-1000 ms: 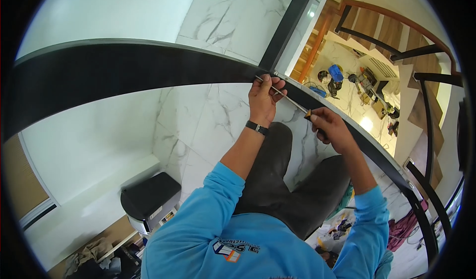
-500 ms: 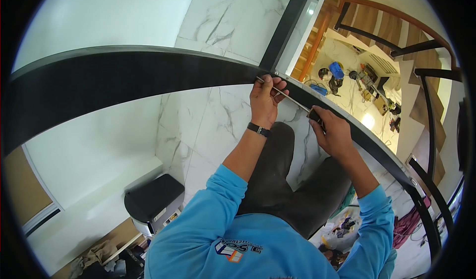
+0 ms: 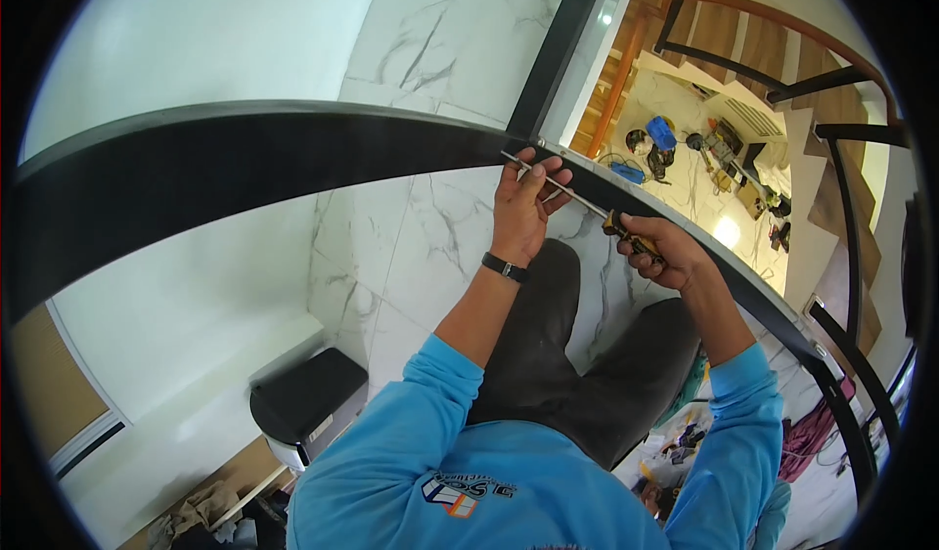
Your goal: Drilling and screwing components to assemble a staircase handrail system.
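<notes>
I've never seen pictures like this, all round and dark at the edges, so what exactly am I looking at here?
There's no machine here, just a person with bare hands. The view comes from a camera worn on the head, looking down through a wide fisheye lens, so straight edges look bent. The right hand holds a screwdriver by its black-and-yellow handle. The left hand has the thin metal shaft between thumb and fingers. The tip is over a black rail; I can't tell whether it touches. Beyond the rail, on a lower floor, lie tools and a blue object, near wooden stairs.
</notes>
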The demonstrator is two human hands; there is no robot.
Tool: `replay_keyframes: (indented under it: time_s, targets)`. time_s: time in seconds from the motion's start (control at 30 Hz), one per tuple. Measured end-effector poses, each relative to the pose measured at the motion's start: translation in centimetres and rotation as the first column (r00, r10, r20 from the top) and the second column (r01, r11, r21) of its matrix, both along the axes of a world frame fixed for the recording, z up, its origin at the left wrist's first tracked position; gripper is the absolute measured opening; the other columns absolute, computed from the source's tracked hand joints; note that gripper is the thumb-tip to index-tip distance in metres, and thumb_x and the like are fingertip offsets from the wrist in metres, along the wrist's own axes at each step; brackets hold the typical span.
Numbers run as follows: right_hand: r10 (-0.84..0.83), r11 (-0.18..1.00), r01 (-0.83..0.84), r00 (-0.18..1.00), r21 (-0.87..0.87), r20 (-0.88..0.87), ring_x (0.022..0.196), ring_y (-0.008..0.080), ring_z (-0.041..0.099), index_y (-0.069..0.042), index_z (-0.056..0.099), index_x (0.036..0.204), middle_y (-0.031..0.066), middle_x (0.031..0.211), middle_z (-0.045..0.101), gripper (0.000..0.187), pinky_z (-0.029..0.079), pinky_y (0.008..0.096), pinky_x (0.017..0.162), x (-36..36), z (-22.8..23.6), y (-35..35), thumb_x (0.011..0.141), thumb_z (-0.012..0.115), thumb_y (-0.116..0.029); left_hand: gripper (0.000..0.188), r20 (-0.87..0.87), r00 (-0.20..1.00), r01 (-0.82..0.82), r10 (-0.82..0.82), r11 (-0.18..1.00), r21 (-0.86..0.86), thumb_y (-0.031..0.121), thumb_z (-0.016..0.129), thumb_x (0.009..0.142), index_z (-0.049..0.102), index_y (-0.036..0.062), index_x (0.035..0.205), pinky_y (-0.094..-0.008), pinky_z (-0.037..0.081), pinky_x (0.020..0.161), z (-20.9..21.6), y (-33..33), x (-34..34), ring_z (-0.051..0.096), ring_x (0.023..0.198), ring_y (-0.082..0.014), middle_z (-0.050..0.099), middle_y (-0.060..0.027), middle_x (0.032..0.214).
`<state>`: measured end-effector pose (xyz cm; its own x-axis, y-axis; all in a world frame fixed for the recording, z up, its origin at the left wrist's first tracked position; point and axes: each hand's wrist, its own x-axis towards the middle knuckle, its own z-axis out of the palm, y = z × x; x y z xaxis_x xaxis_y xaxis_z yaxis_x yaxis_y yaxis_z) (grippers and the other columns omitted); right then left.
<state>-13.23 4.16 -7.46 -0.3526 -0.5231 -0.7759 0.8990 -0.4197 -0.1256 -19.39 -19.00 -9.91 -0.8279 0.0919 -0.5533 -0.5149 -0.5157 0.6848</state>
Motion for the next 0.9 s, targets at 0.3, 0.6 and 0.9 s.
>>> replay_keyframes:
  time_s: [0.3,0.6,0.9]
  targets:
    - [0.149,0.923,0.032,0.889,0.383,-0.432,0.049,0.0081,0.05,-0.006,0.058,0.109,0.0051,0.085,0.064,0.029,0.04,0.0246,0.042,1.4,0.4,0.1,0.097,0.063,-0.032,0.024,0.0,1.0,0.014,-0.014,1.0,0.007,0.015,0.058,0.101,0.051,0.0111,0.124,-0.036,0.062,0.078,0.2,0.3,-0.1,0.07,0.097,-0.0232,0.068,-0.0097,0.11]
    - [-0.083,0.992,0.094,0.99,0.085,-0.117,0.052,0.0063,0.051,-0.006,0.059,0.106,0.0083,0.085,0.065,0.029,0.041,0.0213,0.041,1.1,0.2,1.0,0.098,0.061,-0.033,0.019,-0.036,0.999,0.023,-0.022,0.999,0.04,0.017,0.059,0.101,0.057,0.0097,0.118,-0.0365,0.061,0.083,-0.3,0.3,0.1,0.07,0.1,-0.0234,0.069,-0.0095,0.11]
    - [0.111,0.895,0.157,0.828,0.417,-0.55,0.052,0.0042,0.049,-0.007,0.063,0.105,0.0038,0.077,0.06,0.026,0.037,0.0187,0.039,1.8,0.3,-0.5,0.098,0.06,-0.032,0.019,-0.011,0.996,0.084,-0.083,0.995,0.056,0.019,0.061,0.1,0.058,0.0087,0.116,-0.0356,0.061,0.082,0.1,0.0,-0.1,0.07,0.099,-0.0231,0.069,-0.0092,0.109]
